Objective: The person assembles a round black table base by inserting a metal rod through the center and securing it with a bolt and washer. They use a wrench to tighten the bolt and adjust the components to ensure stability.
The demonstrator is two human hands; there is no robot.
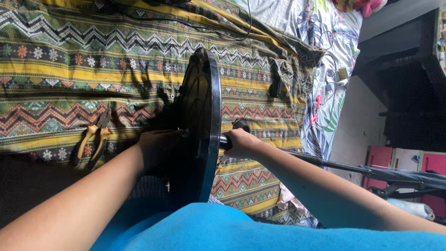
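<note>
Head view, looking down over a blue-clad lap onto a bed covered by a striped zigzag-patterned woven blanket (69, 69) in yellow, green and orange.

Large round black plastic disc-shaped base (200, 125) stands on edge, upright, near the middle of the bed, its rim facing the camera. A thin black metal pole (353, 167) leaves the disc's right face at about centre height and runs off to the right, past the bed edge.

Left hand (155, 146) lies against the disc's left face, near the hub; fingers partly hidden in shadow, so I cannot tell whether its grip is closed on anything. Right hand (241, 142) is wrapped around the pole just beside the disc, grip closed on it.

Orange-handled pliers (93, 139) lie flat on the blanket, to the left of the left hand, apart from it. A small black rectangular adapter (276, 86) rests on the blanket up and to the right of the disc. A thin black cable (218, 30) trails across the blanket's upper part. Beyond the blanket, a leaf-printed sheet (325, 28) covers the bed's far right side.
</note>
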